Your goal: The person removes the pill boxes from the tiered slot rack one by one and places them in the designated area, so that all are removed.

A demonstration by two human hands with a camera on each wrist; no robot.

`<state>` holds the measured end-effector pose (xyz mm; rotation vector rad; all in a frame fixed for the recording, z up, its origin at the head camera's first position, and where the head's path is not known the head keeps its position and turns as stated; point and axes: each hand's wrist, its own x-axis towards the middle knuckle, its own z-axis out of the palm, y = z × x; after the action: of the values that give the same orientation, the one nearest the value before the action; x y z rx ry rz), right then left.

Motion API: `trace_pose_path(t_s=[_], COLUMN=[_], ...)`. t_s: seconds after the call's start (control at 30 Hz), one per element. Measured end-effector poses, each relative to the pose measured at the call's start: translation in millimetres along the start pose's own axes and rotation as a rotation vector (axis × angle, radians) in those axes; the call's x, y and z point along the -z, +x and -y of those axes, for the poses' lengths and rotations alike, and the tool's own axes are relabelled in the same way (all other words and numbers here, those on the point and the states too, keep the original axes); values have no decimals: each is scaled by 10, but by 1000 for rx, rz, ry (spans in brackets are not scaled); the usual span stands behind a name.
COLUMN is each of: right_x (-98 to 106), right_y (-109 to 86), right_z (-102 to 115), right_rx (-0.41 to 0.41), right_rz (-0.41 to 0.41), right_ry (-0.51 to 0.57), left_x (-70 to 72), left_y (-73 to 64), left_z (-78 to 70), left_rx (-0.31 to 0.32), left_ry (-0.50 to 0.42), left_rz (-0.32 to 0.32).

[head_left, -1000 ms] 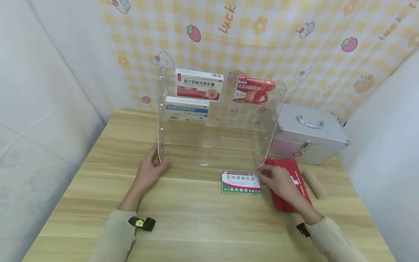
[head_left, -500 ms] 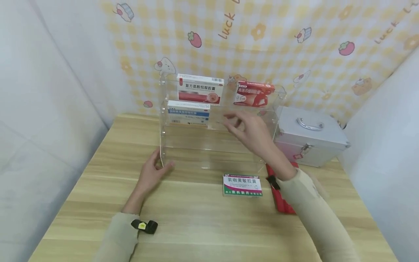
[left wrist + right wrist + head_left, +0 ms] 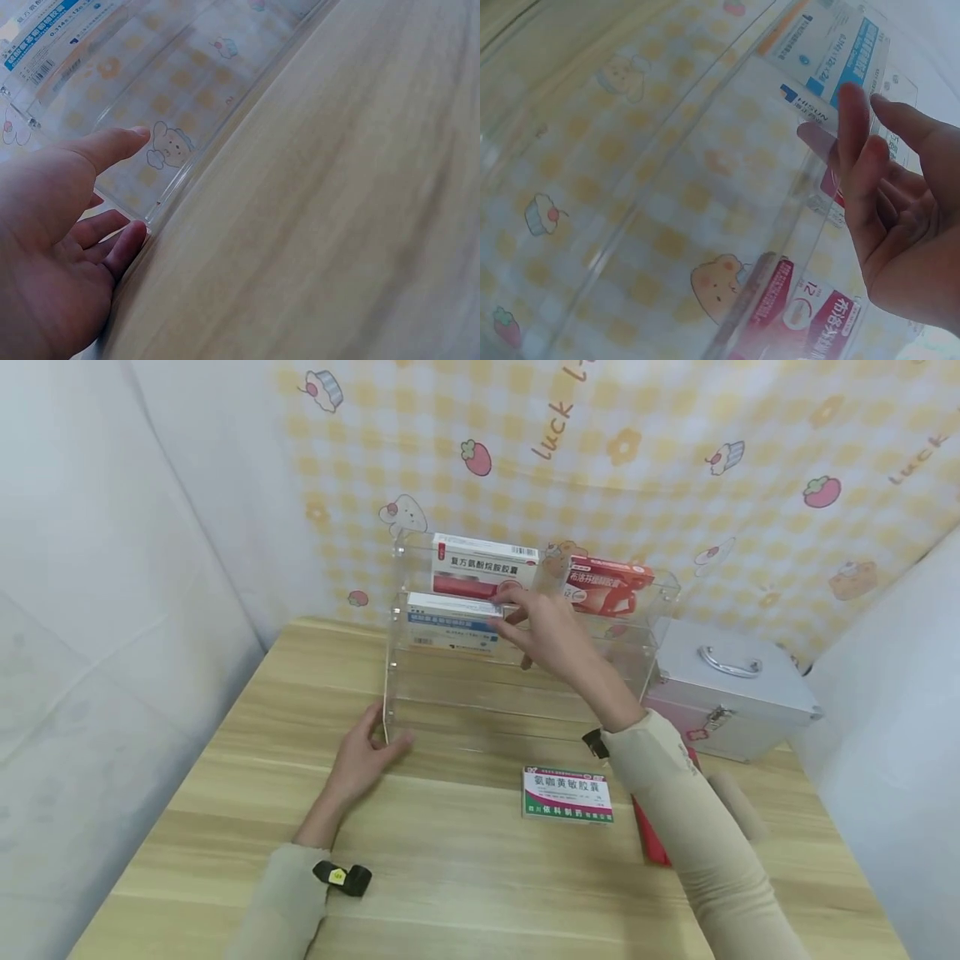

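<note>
A clear acrylic tiered rack [image 3: 465,693] stands on the wooden table, holding medicine boxes in its upper tiers. My left hand [image 3: 365,756] grips its lower left edge, thumb in front and other fingers around the side panel. In the second tier stands a blue-and-white medicine box [image 3: 452,631]. My right hand [image 3: 551,631] is at that box's right end, thumb and forefinger apart at its top corner, fingers loosely bent. Above sit a white-and-red medicine box [image 3: 480,564] and a red medicine box [image 3: 609,585]. A green-and-white medicine box [image 3: 567,797] lies flat before the rack.
A silver case [image 3: 738,685] with a metal handle stands right of the rack. My right forearm partly covers a red first aid pouch [image 3: 651,831]. A tan roll [image 3: 733,806] lies beside it. A yellow checked cloth [image 3: 585,468] hangs behind.
My right hand has risen from beside the green-and-white box and moved left to the blue-and-white box. My left hand stays at the rack's edge. The head view has shifted slightly.
</note>
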<state>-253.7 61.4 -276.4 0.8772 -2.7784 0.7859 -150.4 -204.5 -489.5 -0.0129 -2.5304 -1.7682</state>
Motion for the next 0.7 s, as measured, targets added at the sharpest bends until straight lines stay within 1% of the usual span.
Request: trace_pose_path(t_s=[0.07,0.17,0.27,0.4,0.57,0.7], right_x=[5,13,33,128,349,469], right_y=[6,16,13,-8,-45,-86], right_z=[-17,-54,-74,-33,93,189], right_rx=[-44,-95,-111,-109,-111,-68], right_rz=[19,19,-2,-63,-144,-193], right_ry=[78,182,265,281,270,276], left_x=[-6,-22,-38,-53,-39,-17], left_y=[12,24,27,29,38,44], left_z=[-2,7,14,17,13,22], left_rx=[5,9,9,0,-16,-16], left_ry=[0,-2,2,15,28,35], left_rz=[3,7,11,15,7,-2])
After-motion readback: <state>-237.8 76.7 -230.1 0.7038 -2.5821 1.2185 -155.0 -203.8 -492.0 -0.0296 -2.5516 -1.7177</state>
